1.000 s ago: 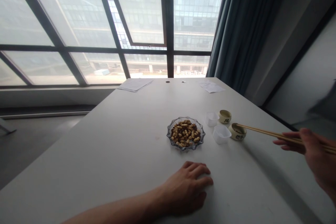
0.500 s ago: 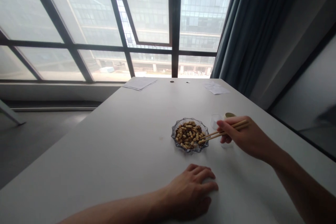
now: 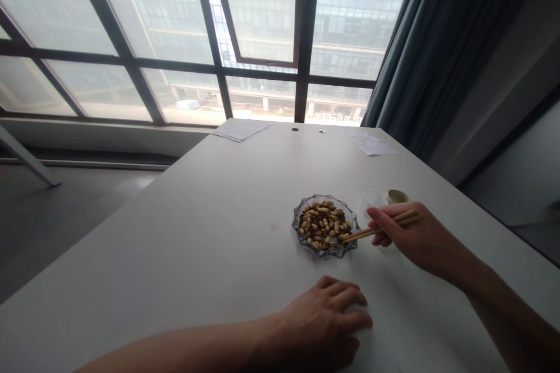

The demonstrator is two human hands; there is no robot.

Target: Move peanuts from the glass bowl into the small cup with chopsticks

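A scalloped glass bowl (image 3: 298, 232) holds many pale and brown nuts (image 3: 322, 222), which look like pistachios. My right hand (image 3: 402, 233), to the right of the bowl, is closed round a pair of wooden chopsticks (image 3: 371, 231). The tips of the chopsticks are close together among the nuts at the bowl's right side; whether a nut is between them is too small to tell. My left hand (image 3: 335, 317) rests on the white table (image 3: 196, 256) in front of the bowl, fingers apart, holding nothing.
Behind my right hand stand a small round container (image 3: 397, 196) and a clear plastic piece (image 3: 371, 201), both partly covered. Papers lie at the far left (image 3: 240, 129) and far right (image 3: 374, 144) of the table. Windows and a dark curtain (image 3: 420, 64) are beyond.
The chopstick tips have come closer together in the bowl. The view has shifted, so the bowl and table appear slightly further right. My left hand stays on the table.
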